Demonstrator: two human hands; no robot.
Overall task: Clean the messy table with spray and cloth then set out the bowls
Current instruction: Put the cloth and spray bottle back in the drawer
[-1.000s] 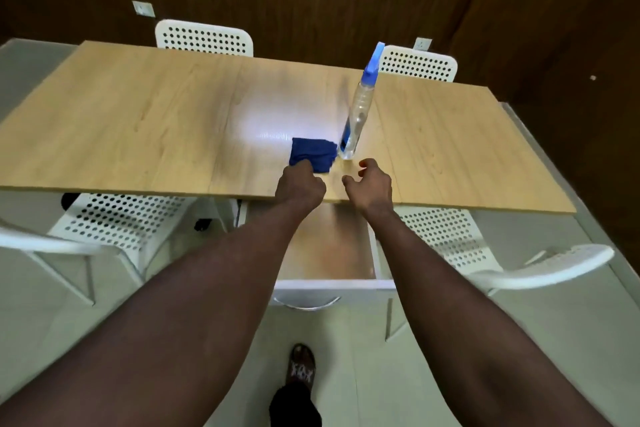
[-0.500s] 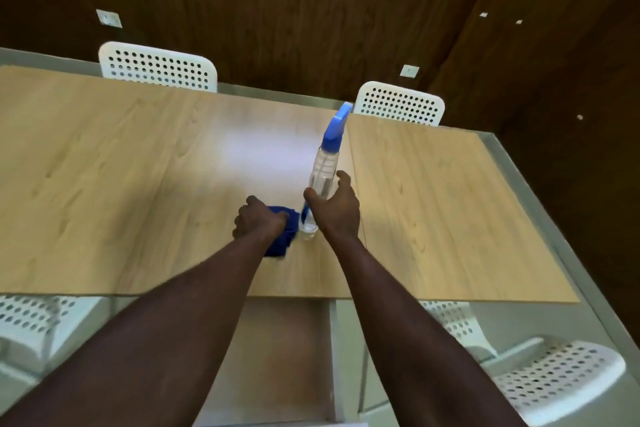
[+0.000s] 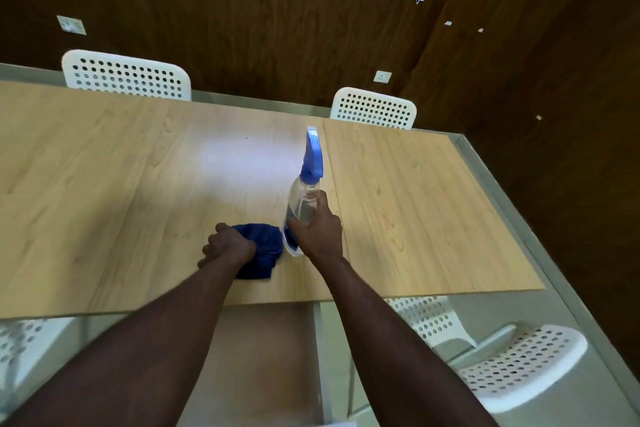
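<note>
A clear spray bottle with a blue trigger head stands near the front middle of the light wooden table. My right hand is wrapped around its lower body. Just left of it lies a dark blue cloth, bunched up, and my left hand is closed on its left side, pressing it to the tabletop. No bowls are in sight.
Two white perforated chairs stand behind the table at the dark wood wall. Another white chair is at the front right and one at the front left. An open drawer juts out under the table's front edge.
Both hands have reached onto the table: the left closed on the cloth, the right took hold of the spray bottle. The view moved closer over the table.
</note>
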